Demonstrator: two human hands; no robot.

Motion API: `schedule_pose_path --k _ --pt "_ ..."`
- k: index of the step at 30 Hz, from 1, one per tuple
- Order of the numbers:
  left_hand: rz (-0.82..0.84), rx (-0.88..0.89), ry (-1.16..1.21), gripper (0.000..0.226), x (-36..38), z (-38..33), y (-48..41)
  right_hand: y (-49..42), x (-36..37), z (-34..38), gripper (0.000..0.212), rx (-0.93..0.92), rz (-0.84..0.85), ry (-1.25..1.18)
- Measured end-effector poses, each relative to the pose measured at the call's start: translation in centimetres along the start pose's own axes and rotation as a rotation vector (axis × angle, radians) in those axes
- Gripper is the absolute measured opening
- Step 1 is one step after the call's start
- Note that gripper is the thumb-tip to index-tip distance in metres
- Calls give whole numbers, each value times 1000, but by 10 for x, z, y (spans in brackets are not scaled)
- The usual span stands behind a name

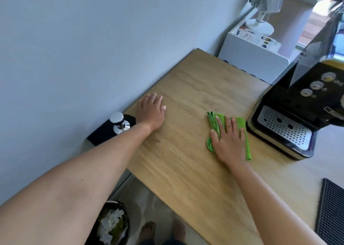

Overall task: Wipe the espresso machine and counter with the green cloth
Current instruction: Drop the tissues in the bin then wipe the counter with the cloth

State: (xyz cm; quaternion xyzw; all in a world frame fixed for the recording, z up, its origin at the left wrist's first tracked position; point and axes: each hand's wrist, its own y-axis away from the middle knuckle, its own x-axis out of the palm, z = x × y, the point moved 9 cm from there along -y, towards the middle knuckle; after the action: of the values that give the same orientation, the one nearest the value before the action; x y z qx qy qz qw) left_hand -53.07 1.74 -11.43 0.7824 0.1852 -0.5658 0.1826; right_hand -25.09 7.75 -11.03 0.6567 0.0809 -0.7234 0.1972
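Note:
A folded green cloth (242, 125) lies flat on the wooden counter (186, 161), just left of the espresso machine. My right hand (229, 142) presses down on the cloth with straight, spread fingers and covers most of it. My left hand (151, 110) rests flat on the counter near the wall, fingers straight, holding nothing. The black espresso machine (301, 103) stands at the right with its perforated metal drip tray (284, 131) facing me and three round buttons above.
A chrome tamper (119, 122) stands on a black mat (104, 133) by the wall, beside my left wrist. A black ribbed mat (331, 211) lies at the right edge. A bin (111, 224) sits on the floor below. A white cabinet (255, 56) stands beyond the counter.

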Motion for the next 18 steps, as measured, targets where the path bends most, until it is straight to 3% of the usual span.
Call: schedule_pose_path --k 3,7,10,12,15,18 --pt "-46 26 -6 52 0 -2 -8 -45 7 57 61 -42 25 -51" --pt "-94 39 -51 51 0 -1 -2 -6 23 136 61 -444 69 -6" --pt "-93 38 -64 52 2 -4 -1 34 28 114 60 -629 123 1" --pt "-91 36 -64 53 4 -6 -1 11 17 71 59 -519 85 -14" --pt "-105 27 -85 53 6 -6 1 -67 -2 14 58 -143 23 -24" --pt "-111 20 -107 54 8 -4 2 -152 -15 8 60 88 -4 -42"
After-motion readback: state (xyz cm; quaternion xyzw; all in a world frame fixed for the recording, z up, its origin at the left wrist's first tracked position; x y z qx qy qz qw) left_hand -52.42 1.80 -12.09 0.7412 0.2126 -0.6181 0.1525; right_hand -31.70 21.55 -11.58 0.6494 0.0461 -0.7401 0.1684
